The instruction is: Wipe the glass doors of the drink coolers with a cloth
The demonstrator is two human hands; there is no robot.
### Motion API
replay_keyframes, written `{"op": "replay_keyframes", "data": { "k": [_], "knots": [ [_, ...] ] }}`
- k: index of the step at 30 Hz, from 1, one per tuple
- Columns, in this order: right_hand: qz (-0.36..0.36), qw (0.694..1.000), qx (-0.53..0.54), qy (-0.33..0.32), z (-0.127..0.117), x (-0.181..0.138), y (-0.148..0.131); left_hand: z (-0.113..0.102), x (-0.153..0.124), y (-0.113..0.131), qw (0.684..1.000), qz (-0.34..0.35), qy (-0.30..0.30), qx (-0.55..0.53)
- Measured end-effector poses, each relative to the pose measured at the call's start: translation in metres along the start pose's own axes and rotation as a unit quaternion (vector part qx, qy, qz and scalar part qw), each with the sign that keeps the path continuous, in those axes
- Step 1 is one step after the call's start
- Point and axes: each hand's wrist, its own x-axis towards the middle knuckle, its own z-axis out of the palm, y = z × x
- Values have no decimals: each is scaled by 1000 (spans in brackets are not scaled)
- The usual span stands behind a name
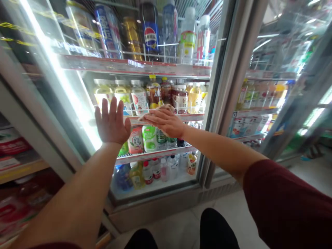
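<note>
My left hand [112, 121] lies flat with fingers stretched up against the glass door [77, 103] of a drinks fridge. My right hand [164, 121] presses a pale cloth [166, 108] flat against the same glass a little to the right, fingers extended over it. Behind the glass stand shelves of bottled drinks [155, 93], among them a cola bottle [150, 31] on the top shelf and green-labelled bottles [149, 138] lower down.
A grey door frame [223, 97] separates this door from a second glass-door fridge [267, 93] to the right. A shelf of packaged goods [15, 152] stands at the left. Tiled floor [311, 173] lies below right; my dark trousers [215, 230] show at the bottom.
</note>
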Motion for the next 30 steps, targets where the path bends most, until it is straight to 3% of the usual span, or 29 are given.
{"op": "replay_keyframes", "data": {
  "k": [2, 6, 9, 13, 15, 18, 21, 23, 25, 27, 29, 30],
  "knots": [
    [-20, 999, -8, -30, -5, 11, 2, 0, 0, 0, 1000, 0, -3, -3],
    [108, 992, -11, 67, -15, 55, 33, -1, 0, 2, 1000, -2, -7, -9],
    [144, 985, -10, 98, -13, 70, 31, -1, 0, 2, 1000, -7, -11, -17],
    [47, 998, -48, -14, -11, 58, 4, -2, 1, 3, 999, -12, -17, -25],
    [13, 998, -51, -19, -15, 60, 7, -2, 1, 3, 1000, -12, -19, -22],
    [71, 993, -22, 97, -26, 83, 39, -2, 1, 2, 1000, -13, -15, -17],
    [153, 962, -9, 225, -36, 110, 71, -2, 1, 2, 999, -16, -19, -28],
    [171, 953, -13, 250, -41, 116, 77, -1, 1, 1, 999, -14, -21, -31],
    [120, 972, -9, 203, -43, 111, 71, -1, 0, 1, 1000, -6, -17, -21],
    [8, 995, -2, 103, -42, 101, 61, -2, -2, 0, 1000, 2, -13, -11],
    [-75, 997, -4, 28, -37, 93, 58, -5, -3, -2, 1000, 21, -8, -7],
    [-77, 997, -6, 27, -33, 91, 59, -8, -3, -4, 999, 32, -3, -9]
  ]
}}
